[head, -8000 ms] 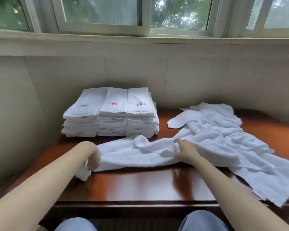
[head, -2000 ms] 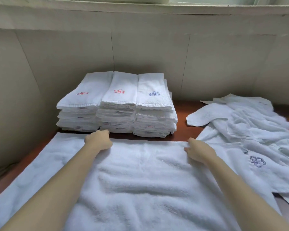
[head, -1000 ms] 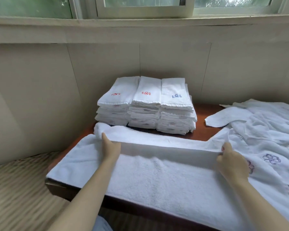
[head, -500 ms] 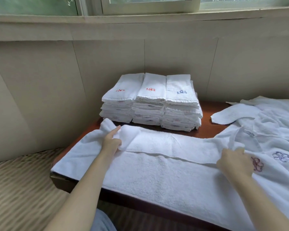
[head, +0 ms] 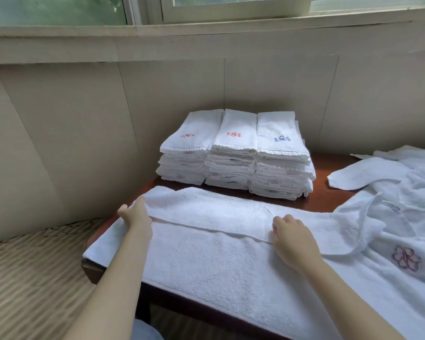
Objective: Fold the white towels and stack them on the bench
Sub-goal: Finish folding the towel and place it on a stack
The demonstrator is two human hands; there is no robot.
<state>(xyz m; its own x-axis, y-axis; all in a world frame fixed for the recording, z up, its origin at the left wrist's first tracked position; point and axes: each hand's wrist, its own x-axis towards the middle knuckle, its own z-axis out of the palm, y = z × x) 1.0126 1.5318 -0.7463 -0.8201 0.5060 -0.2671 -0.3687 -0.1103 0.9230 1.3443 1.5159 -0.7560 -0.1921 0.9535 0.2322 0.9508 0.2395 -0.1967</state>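
A large white towel point(head: 219, 263) lies spread across the front of the dark wooden bench point(head: 319, 165), its far edge folded toward me in a long flap. My left hand point(head: 136, 218) grips the left end of that flap, thumb out to the side. My right hand point(head: 292, 238) rests on the flap's edge near the middle, fingers curled down onto the cloth. Three side-by-side stacks of folded white towels point(head: 236, 153) with red and blue embroidered flowers stand at the back against the wall.
A loose heap of unfolded white towels point(head: 402, 192) covers the bench's right side, one showing a red flower. The wall runs close behind the stacks. Striped flooring point(head: 30, 271) lies left of the bench end.
Both hands have brought the towel's far edge toward me, laying the flap flatter. My right hand has slid left along the fold, away from the heap.
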